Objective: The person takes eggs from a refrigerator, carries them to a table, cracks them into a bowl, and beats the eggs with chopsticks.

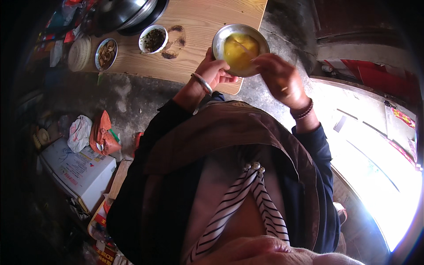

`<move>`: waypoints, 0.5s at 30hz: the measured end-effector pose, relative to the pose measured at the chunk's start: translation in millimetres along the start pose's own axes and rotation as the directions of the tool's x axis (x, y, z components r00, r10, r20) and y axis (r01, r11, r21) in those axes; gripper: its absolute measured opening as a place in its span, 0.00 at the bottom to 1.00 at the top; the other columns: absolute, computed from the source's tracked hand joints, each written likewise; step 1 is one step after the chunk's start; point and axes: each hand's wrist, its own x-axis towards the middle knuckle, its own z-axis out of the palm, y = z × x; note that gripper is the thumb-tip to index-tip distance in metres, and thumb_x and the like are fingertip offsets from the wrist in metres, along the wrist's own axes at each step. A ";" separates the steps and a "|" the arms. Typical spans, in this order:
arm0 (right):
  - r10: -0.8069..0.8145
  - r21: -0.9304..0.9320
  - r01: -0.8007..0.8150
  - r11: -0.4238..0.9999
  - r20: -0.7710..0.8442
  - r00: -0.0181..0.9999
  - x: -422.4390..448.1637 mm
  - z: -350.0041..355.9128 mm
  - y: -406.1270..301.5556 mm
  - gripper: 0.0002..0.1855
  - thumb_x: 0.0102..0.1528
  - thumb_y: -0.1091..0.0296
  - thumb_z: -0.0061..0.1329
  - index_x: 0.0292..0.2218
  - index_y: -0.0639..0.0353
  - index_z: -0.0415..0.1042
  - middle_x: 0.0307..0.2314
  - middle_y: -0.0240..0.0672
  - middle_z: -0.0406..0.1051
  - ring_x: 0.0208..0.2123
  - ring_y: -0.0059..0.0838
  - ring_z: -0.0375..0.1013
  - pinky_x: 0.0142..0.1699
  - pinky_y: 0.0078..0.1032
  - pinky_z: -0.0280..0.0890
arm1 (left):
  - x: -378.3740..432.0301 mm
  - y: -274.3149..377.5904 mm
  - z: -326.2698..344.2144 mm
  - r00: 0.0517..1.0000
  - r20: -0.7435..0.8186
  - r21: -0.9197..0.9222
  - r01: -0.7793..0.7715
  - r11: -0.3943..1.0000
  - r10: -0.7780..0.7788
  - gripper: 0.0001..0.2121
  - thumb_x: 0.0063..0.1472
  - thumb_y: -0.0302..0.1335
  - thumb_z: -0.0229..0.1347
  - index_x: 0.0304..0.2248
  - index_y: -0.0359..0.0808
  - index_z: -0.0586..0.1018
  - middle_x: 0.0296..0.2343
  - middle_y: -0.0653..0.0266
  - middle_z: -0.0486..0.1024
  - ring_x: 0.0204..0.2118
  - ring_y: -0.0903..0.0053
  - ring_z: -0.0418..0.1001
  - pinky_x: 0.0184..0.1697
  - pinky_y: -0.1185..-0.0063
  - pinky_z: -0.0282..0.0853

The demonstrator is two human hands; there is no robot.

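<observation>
My left hand (215,71) holds a round metal bowl (218,34) by its lower left side, near the corner of a wooden table (195,20). Yellow liquid (240,56), which looks like beaten egg, lies in the bowl. Over the bowl's right rim is my right hand (280,78), blurred, its fingers closed around a thin utensil (243,48) that reaches into the liquid. The utensil is too blurred to tell its exact kind. On the table to the left stands a white bowl (154,39) of dark chopped food.
Farther left on the table are a small bowl of sliced food (106,54), a white plastic basket (79,53) and a large metal pan with a domed lid (124,11). A white box (79,169) with plastic bags (104,135) on it stands at the lower left.
</observation>
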 end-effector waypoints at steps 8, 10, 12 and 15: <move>-0.174 -0.101 0.200 0.975 0.222 0.959 21.9 44.3 -12.9 0.11 0.45 0.68 0.51 0.32 0.60 0.68 0.24 0.36 0.65 0.27 0.35 0.68 0.30 0.27 0.66 | 22.3 6.8 -31.6 0.997 -0.060 -0.134 -0.053 0.990 0.045 0.22 0.54 0.31 0.50 0.47 0.47 0.55 0.43 0.58 0.61 0.38 0.57 0.69 0.31 0.63 0.71; -0.252 -0.088 0.274 0.958 0.204 0.946 30.2 55.3 -8.5 0.10 0.45 0.68 0.51 0.31 0.59 0.68 0.24 0.37 0.65 0.27 0.35 0.68 0.29 0.27 0.66 | 29.0 9.6 -38.2 0.996 -0.085 -0.189 -0.051 0.981 0.036 0.19 0.55 0.32 0.51 0.46 0.46 0.58 0.41 0.60 0.63 0.36 0.62 0.70 0.30 0.68 0.71; -0.301 -0.084 0.334 0.939 0.272 0.914 37.6 65.4 -6.1 0.09 0.43 0.68 0.50 0.29 0.59 0.68 0.26 0.36 0.66 0.27 0.34 0.68 0.30 0.26 0.66 | 36.8 14.1 -49.2 0.992 -0.126 -0.156 -0.020 0.988 0.000 0.18 0.55 0.30 0.51 0.45 0.45 0.60 0.39 0.60 0.64 0.35 0.66 0.70 0.28 0.71 0.70; -0.365 -0.127 0.410 0.903 0.278 0.889 49.2 83.7 -3.4 0.11 0.42 0.69 0.48 0.30 0.59 0.67 0.27 0.38 0.65 0.27 0.32 0.68 0.33 0.24 0.66 | 32.5 34.4 -37.1 0.970 -0.205 -0.003 -0.132 0.991 0.129 0.19 0.52 0.22 0.52 0.44 0.41 0.64 0.36 0.63 0.67 0.36 0.71 0.68 0.28 0.75 0.69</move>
